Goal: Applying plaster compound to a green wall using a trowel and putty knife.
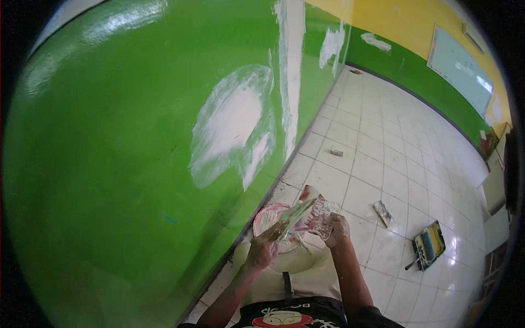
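My left hand (263, 250) is closed round the near end of a flat, shiny, putty-smeared blade (298, 217). In my right hand (338, 229) is a red, flat scraper (321, 212) coated with wet white putty. Blade and scraper meet in front of me, the blade overlapping the scraper's left side. Below them, by the foot of the wall, stands a round bucket (267, 220) with a pinkish rim and whitish putty inside. A thin stick or handle (303, 244) shows at its right side, partly hidden by my hands.
The green wall (136, 136) at my left carries white putty patches (232, 117). On the tiled floor (372, 164) lie a putty-marked block (383, 214), a smaller block (336, 152) and a paint tray (430, 246). A whiteboard (460, 68) hangs on the far wall.
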`<state>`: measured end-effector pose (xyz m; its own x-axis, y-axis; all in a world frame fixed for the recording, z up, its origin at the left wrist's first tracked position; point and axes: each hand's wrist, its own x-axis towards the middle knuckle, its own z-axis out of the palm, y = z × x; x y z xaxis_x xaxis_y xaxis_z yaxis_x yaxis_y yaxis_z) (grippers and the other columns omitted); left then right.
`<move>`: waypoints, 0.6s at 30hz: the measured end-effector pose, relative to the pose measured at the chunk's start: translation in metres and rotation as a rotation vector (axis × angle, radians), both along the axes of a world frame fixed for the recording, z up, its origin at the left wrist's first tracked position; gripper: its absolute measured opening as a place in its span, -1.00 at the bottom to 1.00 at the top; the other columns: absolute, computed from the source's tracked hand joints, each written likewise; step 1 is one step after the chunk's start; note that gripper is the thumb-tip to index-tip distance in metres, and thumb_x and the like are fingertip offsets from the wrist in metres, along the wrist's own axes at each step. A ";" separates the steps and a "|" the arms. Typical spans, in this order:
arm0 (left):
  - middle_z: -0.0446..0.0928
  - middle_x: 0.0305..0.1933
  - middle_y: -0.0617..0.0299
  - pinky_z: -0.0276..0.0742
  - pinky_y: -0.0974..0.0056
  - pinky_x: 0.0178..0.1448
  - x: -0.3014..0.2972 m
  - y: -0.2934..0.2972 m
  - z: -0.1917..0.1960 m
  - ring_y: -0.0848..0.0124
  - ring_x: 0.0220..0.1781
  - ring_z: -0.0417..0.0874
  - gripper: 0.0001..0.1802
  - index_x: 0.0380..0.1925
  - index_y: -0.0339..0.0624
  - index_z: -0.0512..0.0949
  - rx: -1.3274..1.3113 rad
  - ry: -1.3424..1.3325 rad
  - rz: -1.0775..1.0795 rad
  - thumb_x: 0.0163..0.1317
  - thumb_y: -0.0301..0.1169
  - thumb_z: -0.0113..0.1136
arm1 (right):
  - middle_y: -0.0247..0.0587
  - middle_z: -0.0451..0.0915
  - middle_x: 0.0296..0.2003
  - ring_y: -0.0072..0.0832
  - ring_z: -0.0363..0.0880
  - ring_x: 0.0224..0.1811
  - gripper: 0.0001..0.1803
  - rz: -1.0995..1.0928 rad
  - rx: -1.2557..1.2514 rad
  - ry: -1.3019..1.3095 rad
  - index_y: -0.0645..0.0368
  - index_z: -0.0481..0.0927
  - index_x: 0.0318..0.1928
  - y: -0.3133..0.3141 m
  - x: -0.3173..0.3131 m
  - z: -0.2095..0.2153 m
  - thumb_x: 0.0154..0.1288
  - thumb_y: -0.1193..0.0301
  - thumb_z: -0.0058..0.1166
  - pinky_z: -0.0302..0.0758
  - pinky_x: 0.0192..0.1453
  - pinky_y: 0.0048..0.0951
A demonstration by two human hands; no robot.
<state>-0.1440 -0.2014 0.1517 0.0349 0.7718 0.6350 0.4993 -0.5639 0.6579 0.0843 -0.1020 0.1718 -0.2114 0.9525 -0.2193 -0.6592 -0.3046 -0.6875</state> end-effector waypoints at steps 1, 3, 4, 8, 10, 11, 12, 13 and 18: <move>0.49 0.08 -0.12 0.54 0.06 -0.08 0.001 -0.002 -0.002 -0.08 -0.07 0.59 -0.44 0.19 -0.09 0.36 -0.011 0.012 0.034 0.12 -0.64 -0.07 | 0.11 0.56 -0.25 -0.05 0.61 -0.28 -0.67 -0.024 -0.070 0.024 0.40 0.43 -0.14 -0.001 0.001 0.014 0.29 0.43 -0.35 0.62 -0.16 -0.02; 0.49 0.06 -0.15 0.53 0.04 -0.06 0.014 -0.009 0.000 -0.10 -0.07 0.58 -0.46 0.18 -0.11 0.37 -0.059 0.006 0.069 0.13 -0.61 -0.06 | 0.10 0.56 -0.25 -0.05 0.61 -0.26 -0.65 0.008 -0.072 0.057 0.39 0.43 -0.12 0.008 0.018 0.018 0.30 0.39 -0.35 0.61 -0.13 -0.02; 0.49 0.04 -0.17 0.51 0.03 -0.04 0.020 -0.012 0.000 -0.11 -0.08 0.57 -0.47 0.18 -0.13 0.37 -0.112 -0.009 0.084 0.14 -0.59 -0.06 | 0.09 0.57 -0.24 -0.04 0.60 -0.23 -0.63 0.019 -0.081 0.082 0.38 0.43 -0.10 0.013 0.026 0.019 0.32 0.35 -0.36 0.60 -0.09 -0.01; 0.52 -0.06 -0.21 0.54 0.06 -0.09 0.020 -0.030 -0.032 -0.09 -0.13 0.60 -0.50 0.21 -0.16 0.31 -0.326 0.135 0.372 0.22 -0.49 0.00 | -0.03 0.57 -0.21 -0.14 0.60 -0.21 -0.60 0.122 0.080 0.174 0.35 0.43 -0.04 0.044 0.013 0.049 0.25 0.35 -0.31 0.58 -0.03 -0.10; 0.54 -0.12 -0.20 0.52 0.07 -0.09 0.020 -0.044 -0.042 -0.08 -0.15 0.60 -0.62 0.09 -0.24 0.37 -0.358 0.039 0.455 0.26 -0.42 0.00 | -0.09 0.57 -0.24 -0.23 0.60 -0.26 -0.68 0.008 0.218 0.178 0.34 0.47 -0.11 0.056 -0.018 0.084 0.20 0.43 -0.22 0.59 -0.10 -0.19; 0.55 -0.19 -0.20 0.51 0.08 -0.09 0.020 -0.051 -0.044 -0.07 -0.16 0.61 -0.68 -0.02 -0.32 0.44 -0.392 -0.070 0.515 0.30 -0.36 -0.01 | -0.12 0.57 -0.25 -0.27 0.60 -0.28 -0.72 -0.048 0.267 0.200 0.33 0.48 -0.14 0.066 -0.031 0.099 0.18 0.46 -0.18 0.59 -0.13 -0.23; 0.57 -0.25 -0.19 0.49 0.09 -0.09 0.018 -0.058 -0.046 -0.06 -0.17 0.62 -0.67 -0.14 -0.40 0.50 -0.427 -0.181 0.576 0.34 -0.29 -0.02 | -0.08 0.57 -0.23 -0.30 0.59 -0.24 -0.72 -0.024 0.311 0.188 0.34 0.49 -0.12 0.081 -0.046 0.109 0.19 0.49 -0.15 0.58 -0.14 -0.26; 0.59 -0.23 -0.13 0.49 0.13 -0.09 0.017 -0.065 -0.045 0.06 -0.19 0.64 -0.66 -0.16 -0.38 0.50 -0.127 -0.198 0.582 0.33 -0.27 0.01 | -0.05 0.58 -0.22 -0.33 0.59 -0.20 -0.72 -0.004 0.355 0.175 0.34 0.51 -0.10 0.097 -0.061 0.117 0.19 0.52 -0.13 0.57 -0.14 -0.29; 0.61 -0.25 0.00 0.49 0.18 -0.13 0.008 -0.121 -0.023 0.20 -0.26 0.62 -0.65 -0.14 -0.37 0.50 -0.250 -0.319 0.735 0.30 -0.26 0.05 | -0.13 0.54 -0.40 -0.46 0.56 -0.34 -0.85 -0.305 0.636 -0.308 0.31 0.55 -0.29 0.157 -0.138 0.157 0.19 0.47 0.03 0.42 -0.40 -0.38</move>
<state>-0.1364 -0.3227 0.1285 -0.6843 0.6468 0.3368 0.4519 0.0136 0.8920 -0.0537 0.0550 0.3290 0.0624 0.9212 0.3841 -0.4006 0.3756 -0.8358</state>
